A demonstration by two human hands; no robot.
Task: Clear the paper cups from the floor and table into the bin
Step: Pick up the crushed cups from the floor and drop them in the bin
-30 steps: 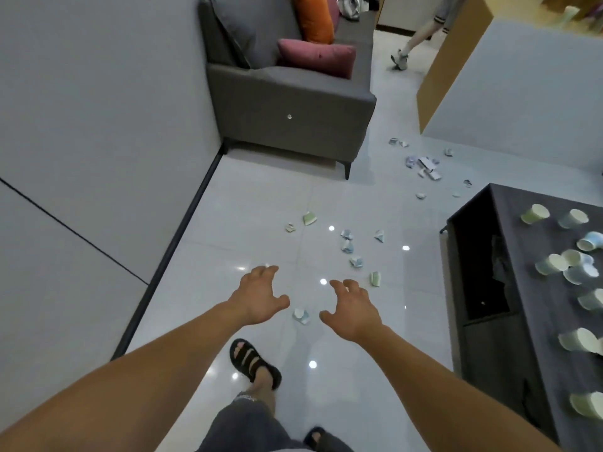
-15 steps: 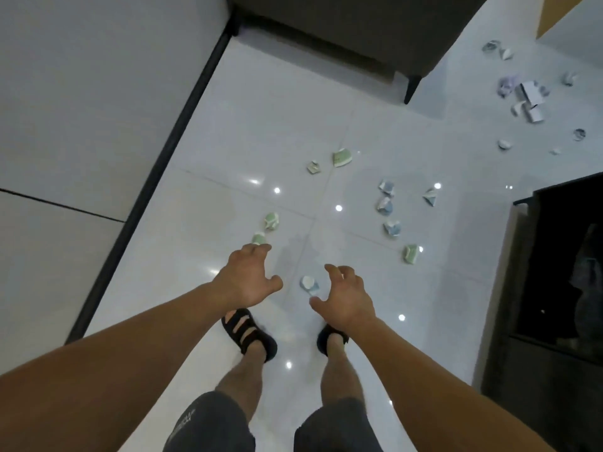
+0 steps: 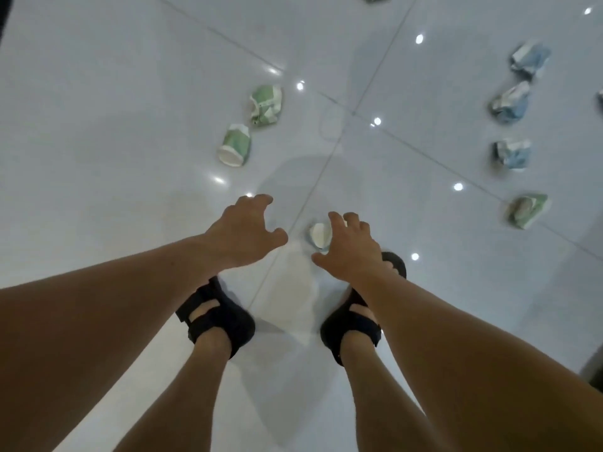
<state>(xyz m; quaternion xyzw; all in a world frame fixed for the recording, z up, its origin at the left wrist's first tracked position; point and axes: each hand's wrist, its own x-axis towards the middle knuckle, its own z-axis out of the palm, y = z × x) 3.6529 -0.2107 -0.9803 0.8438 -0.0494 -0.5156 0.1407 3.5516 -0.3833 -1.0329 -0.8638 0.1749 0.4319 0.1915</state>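
Observation:
Several crushed paper cups lie on the glossy white tile floor (image 3: 114, 93). A white-and-blue cup (image 3: 319, 235) lies just in front of my feet, and my right hand (image 3: 348, 247) hovers over it with fingers and thumb spread on either side, holding nothing. My left hand (image 3: 245, 231) is beside it, to the left, fingers loosely curled and empty. Two green cups (image 3: 235, 145) (image 3: 267, 105) lie further ahead on the left. Blue cups (image 3: 531, 59) (image 3: 509, 104) (image 3: 513, 153) and a green one (image 3: 526, 210) lie on the right. No bin or table is in view.
My two feet in black sandals (image 3: 217, 316) (image 3: 354, 316) stand on the tiles below my hands. A dark furniture edge (image 3: 594, 370) shows at the lower right. Ceiling lights reflect as bright spots on the floor.
My view has tipped down and closer to the floor. Both hands have dropped toward the white-and-blue cup, and my right hand now spreads over it.

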